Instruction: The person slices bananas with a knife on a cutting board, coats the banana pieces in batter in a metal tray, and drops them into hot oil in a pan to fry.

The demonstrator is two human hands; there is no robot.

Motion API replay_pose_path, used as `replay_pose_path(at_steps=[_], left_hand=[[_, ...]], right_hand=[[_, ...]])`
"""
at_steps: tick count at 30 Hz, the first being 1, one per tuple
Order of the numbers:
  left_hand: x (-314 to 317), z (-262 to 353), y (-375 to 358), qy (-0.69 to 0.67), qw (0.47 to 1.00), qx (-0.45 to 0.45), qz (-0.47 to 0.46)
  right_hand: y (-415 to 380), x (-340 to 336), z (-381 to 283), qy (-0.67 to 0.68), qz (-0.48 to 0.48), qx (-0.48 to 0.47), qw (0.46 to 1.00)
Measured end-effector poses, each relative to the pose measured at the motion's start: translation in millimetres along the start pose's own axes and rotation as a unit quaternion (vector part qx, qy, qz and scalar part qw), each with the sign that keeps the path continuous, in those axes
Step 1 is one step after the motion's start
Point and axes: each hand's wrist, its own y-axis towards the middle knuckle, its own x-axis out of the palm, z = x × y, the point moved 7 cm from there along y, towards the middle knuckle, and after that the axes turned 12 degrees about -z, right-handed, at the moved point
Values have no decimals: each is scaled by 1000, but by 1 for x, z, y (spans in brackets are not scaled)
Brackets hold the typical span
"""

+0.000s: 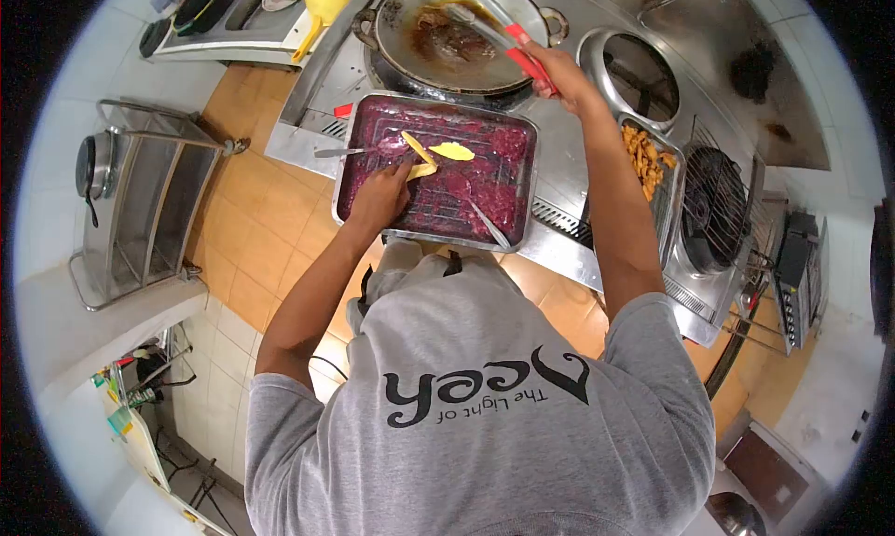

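Note:
My right hand (559,72) is wrapped round the red handles of metal tongs (534,57), whose tips reach over the wok (387,47). Dark brown oil or residue (455,40) lies in the wok's bottom. Down at the tray (341,177), my left hand (380,199) pinches a folded yellow strip of food (422,171). Its fingertips are partly hidden. A purple, wet mixture (485,130) coats the tray, and a separate yellow slice (452,151) lies on it. One spoon (337,152) rests at the tray's left side, another spoon (490,226) at its lower right.
Golden fried pieces (645,158) fill a metal tray right of my right forearm. Beyond are a round burner ring (597,56) and a grill rack (716,196). A yellow dipper (326,0) stands upper left. A metal shelf cart (154,196) is at the left wall.

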Motion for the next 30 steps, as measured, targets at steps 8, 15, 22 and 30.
replay_pose_path(at_steps=[8,15,22,30], left_hand=[[9,-4,3,20,998,30,53],[-1,3,4,-46,998,2,39],[2,-7,1,-82,996,-21,-34],[-28,-1,-8,-124,992,3,21]], right_hand=[[19,0,-12,-70,11,20,997],[16,0,1,-130,-17,92,987],[-38,-29,4,-77,4,57,995],[-164,-59,39,-47,95,2,994]])
